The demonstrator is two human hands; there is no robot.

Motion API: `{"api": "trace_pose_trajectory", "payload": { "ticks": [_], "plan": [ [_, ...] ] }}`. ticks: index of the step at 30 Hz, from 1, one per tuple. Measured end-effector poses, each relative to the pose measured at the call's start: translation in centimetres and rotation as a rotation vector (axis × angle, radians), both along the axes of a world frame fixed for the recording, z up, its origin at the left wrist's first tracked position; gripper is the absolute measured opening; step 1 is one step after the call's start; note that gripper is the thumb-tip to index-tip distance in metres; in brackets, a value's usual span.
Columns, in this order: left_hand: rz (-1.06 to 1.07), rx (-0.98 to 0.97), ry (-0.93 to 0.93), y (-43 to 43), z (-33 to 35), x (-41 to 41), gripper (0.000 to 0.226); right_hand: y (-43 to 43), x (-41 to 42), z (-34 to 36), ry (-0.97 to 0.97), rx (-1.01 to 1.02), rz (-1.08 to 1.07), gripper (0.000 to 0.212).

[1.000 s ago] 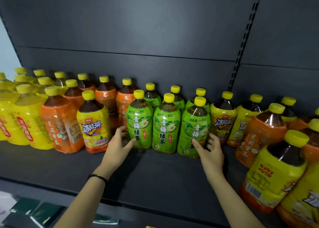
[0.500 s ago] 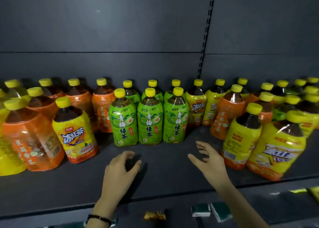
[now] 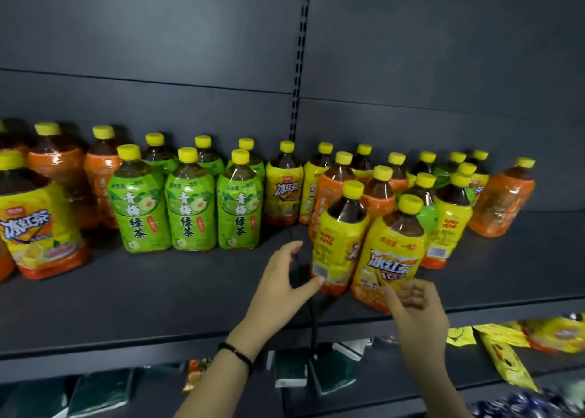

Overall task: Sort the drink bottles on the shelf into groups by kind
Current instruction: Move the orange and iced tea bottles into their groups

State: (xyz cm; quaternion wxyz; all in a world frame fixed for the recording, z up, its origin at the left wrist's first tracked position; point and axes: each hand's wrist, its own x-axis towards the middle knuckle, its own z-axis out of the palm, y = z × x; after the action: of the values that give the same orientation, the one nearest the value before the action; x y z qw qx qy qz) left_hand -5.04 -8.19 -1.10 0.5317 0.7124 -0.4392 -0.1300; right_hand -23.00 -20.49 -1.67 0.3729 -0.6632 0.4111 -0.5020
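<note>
— On shelf (image 3: 190,307), head view: three green-label bottles (image 3: 190,209) side by side left of centre, orange-label bottles (image 3: 60,177) behind to their left. Mixed cluster (image 3: 449,218) of yellow, orange and green crowded on right half.
— Grips?
— Left grip (image 3: 281,278) spread wide, thumb tip touching base of yellow bottle (image 3: 335,243), barcode side facing out. Right grip (image 3: 414,310) loosely curled, enclosing nothing, just in front of yellow iced-tea bottle (image 3: 392,253) at shelf's front edge. Both bottles touching.
— Below?
— Snack packets (image 3: 506,354) under the shelf.
</note>
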Motion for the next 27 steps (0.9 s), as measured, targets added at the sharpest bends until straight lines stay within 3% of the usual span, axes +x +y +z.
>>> {"api": "trace_pose_trajectory", "payload": {
  "ticks": [3, 8, 21, 24, 27],
  "plan": [
    [0.033, -0.093, 0.056, -3.5, 0.0, -2.7, 0.083, -3.2, -1.3, -0.5, 0.026, 0.06, 0.086, 0.045],
    [0.276, -0.166, -0.028, -6.3, -0.5, -4.2, 0.084, -5.9, -2.0, -0.4, 0.022, 0.104, 0.404, 0.078],
    [0.344, -0.154, 0.024, -5.0, 0.8, 4.4, 0.083, -7.0, -0.1, -1.1, -0.025, 0.099, 0.621, 0.067],
    [0.39, -0.051, -0.04, -5.0, 1.4, 6.6, 0.088, -6.9, 0.9, -1.2, -0.028, 0.116, 0.676, 0.069],
    [0.585, -0.043, -0.157, -5.3, 0.6, 6.8, 0.074, -6.6, 1.9, -1.4, -0.021, 0.133, 0.715, 0.071]
  ]
}}
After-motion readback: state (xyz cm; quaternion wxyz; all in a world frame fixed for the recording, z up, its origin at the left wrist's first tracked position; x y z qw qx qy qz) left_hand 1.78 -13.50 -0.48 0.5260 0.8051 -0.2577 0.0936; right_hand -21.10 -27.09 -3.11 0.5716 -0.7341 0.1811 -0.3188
